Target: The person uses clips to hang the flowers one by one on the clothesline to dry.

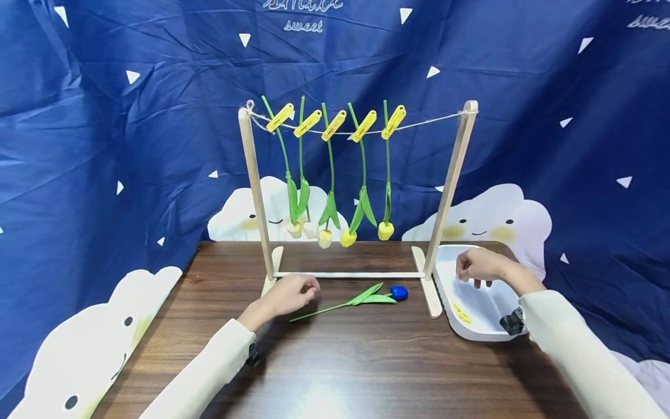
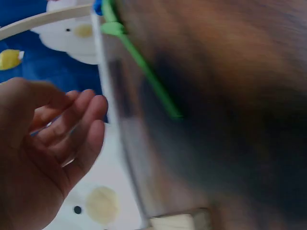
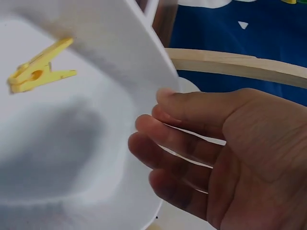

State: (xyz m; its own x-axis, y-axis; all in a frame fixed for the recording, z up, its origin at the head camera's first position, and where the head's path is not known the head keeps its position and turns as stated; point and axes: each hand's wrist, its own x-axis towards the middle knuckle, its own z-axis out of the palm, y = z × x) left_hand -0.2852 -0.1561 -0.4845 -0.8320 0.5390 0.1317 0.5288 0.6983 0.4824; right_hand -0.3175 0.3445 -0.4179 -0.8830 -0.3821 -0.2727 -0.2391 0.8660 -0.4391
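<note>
My left hand (image 1: pixel 289 294) hovers over the table near the stem end of a blue tulip (image 1: pixel 399 293). In the left wrist view its fingers are loosely bent with nothing in them, and the green stem (image 2: pixel 152 81) lies apart from them. Above the white tray (image 1: pixel 455 326) at the right is my right hand (image 1: pixel 480 266), its fingers loosely bent and holding nothing. A yellow clothespin (image 1: pixel 461 313) lies inside the tray, seen again as a yellow clothespin (image 3: pixel 41 69) in the right wrist view, away from the fingers.
A wooden frame (image 1: pixel 452 174) stands at the back of the table (image 1: pixel 335 349) with a string (image 1: pixel 434 121) across it. Several white and yellow tulips (image 1: pixel 385 230) hang upside down from it by yellow clothespins (image 1: pixel 394 122). Behind hangs a blue curtain (image 1: pixel 157 116).
</note>
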